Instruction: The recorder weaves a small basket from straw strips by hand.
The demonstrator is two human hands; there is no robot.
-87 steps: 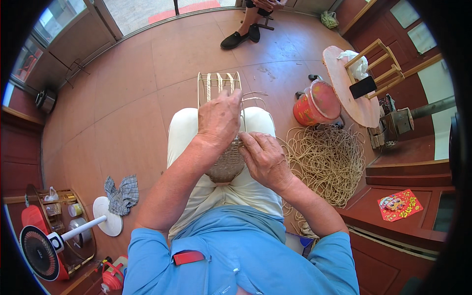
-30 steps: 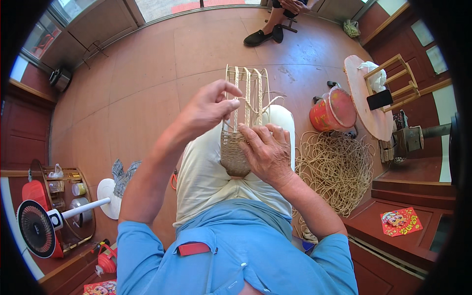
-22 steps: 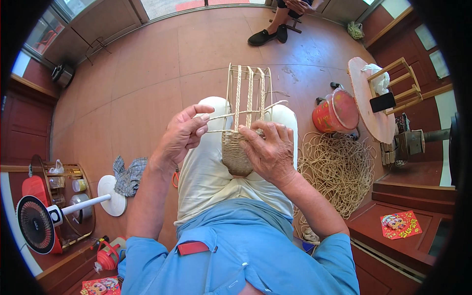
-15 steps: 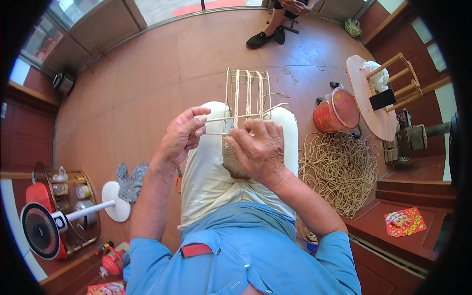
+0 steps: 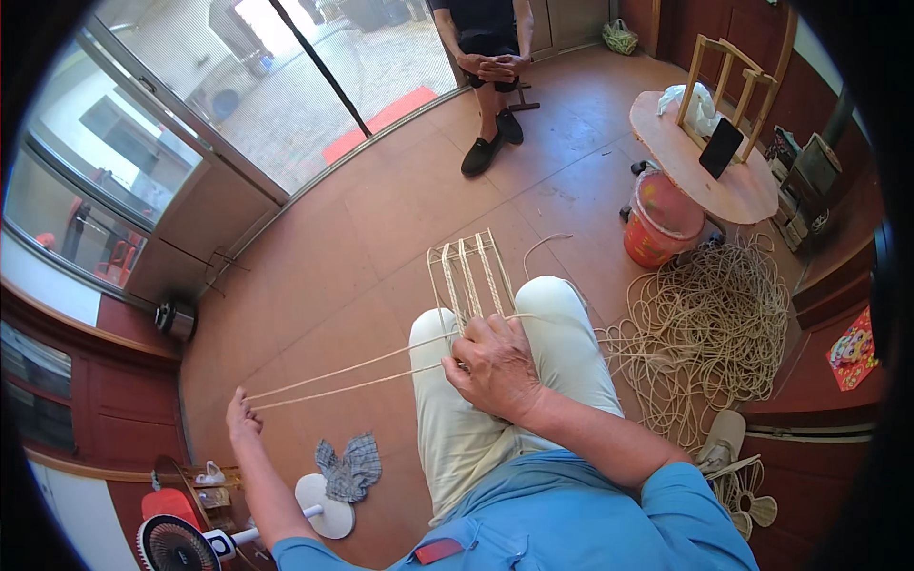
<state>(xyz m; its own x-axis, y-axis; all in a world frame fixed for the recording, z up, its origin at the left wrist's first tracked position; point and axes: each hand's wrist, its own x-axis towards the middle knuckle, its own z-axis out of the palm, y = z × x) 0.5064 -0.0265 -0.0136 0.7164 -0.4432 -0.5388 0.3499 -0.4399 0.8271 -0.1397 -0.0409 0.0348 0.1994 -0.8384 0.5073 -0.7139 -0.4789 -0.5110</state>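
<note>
A narrow wire-like frame strung with pale twisted cords reaches forward from between my knees. My right hand is closed over its near end, fingers curled on the cords, hiding what lies beneath. Out to the far left, my left hand has its fingers bent round the end of a long loop of cord. Both strands of that loop run taut from the left hand across my left thigh to the frame by my right hand. A loose cord end curls on the floor beyond the frame.
A big tangled pile of cord lies right of my knees. Behind it stand a red bucket and a round board with a phone. A seated person faces me. At left are a grey cloth and a fan.
My left hand has swung far out to the left, drawing the cord loop long. My right hand stays at the frame. The view has tilted up and turned, showing more of the doorway.
</note>
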